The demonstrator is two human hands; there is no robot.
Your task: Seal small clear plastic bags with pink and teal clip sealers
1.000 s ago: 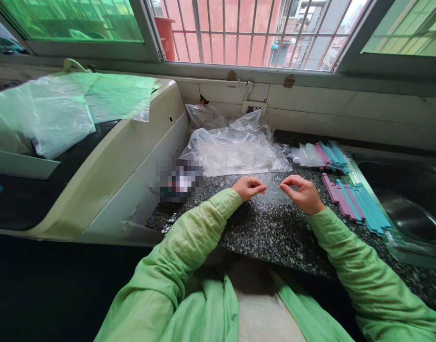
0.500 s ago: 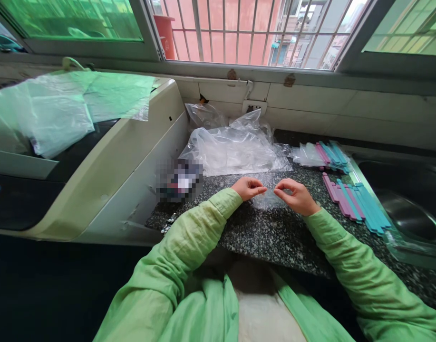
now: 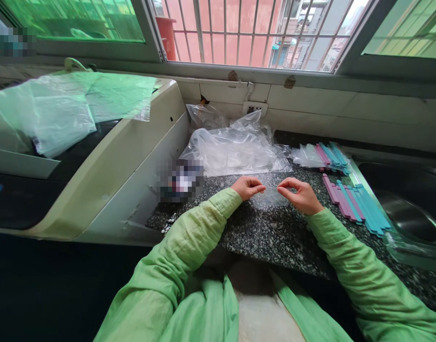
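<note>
Head camera looks down, near the counter (image 3: 275, 237)

The person wears a loose, light green long-sleeved jacket of thin, creased fabric. Its sleeves end at the wrists of the bare left hand (image 3: 247, 186) and right hand (image 3: 300, 195). A pale garment shows at 6 o'clock beneath the jacket's open front.

A blurred patch (image 3: 181, 179) hides something on the counter; the sink (image 3: 410, 213) runs off frame.

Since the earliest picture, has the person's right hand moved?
Yes, slightly. The right hand has drifted left, away from the pink and blue plastic sticks, toward the left hand.
</note>
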